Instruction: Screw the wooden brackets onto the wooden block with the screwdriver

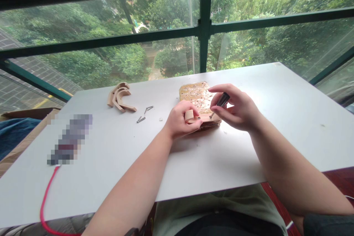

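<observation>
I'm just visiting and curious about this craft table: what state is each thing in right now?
left hand: gripping wooden piece on top of the patterned board
right hand: pinching dark tool, tilted, tip at the piece
patterned board: lying flat on table
curved wooden parts: loose, piled together
screws: loose, scattered

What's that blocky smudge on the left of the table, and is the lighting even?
Head view: the blocky patch is pixelated, hiding what lies there; elsewhere sharp. Soft daylight through the glass, streaked with pale reflections, throws faint shadows under the left hand holding a wooden piece and the right hand holding a dark tool.
</observation>
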The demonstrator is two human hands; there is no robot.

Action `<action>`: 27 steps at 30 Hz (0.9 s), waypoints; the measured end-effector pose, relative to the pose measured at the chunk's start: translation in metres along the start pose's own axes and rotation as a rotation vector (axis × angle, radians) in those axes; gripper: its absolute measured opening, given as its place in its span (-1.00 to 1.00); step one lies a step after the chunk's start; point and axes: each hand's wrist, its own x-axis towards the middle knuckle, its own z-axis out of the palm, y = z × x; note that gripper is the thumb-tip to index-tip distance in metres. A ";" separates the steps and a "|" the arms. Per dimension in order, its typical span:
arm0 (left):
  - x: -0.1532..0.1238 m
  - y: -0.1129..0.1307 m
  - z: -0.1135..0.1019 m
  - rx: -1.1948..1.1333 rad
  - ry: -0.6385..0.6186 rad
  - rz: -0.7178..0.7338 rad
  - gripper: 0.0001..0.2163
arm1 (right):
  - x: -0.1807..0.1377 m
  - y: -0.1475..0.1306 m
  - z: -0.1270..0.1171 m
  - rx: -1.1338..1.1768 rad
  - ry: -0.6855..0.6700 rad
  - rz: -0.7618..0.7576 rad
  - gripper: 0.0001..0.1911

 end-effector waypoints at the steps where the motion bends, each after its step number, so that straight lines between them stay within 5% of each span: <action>1: 0.000 0.000 0.000 -0.001 -0.001 0.002 -0.87 | 0.000 -0.001 -0.001 0.021 -0.017 -0.007 -0.49; 8: 0.001 -0.001 0.000 -0.003 -0.002 0.018 -0.86 | -0.002 -0.004 -0.004 0.079 -0.042 0.086 -0.40; 20: 0.000 -0.001 0.000 -0.003 0.000 0.012 -0.86 | -0.002 -0.004 -0.005 0.137 -0.069 0.139 -0.54; 27: 0.001 0.000 0.000 -0.010 -0.002 0.015 -0.86 | 0.001 -0.007 -0.007 0.056 -0.066 0.101 -0.85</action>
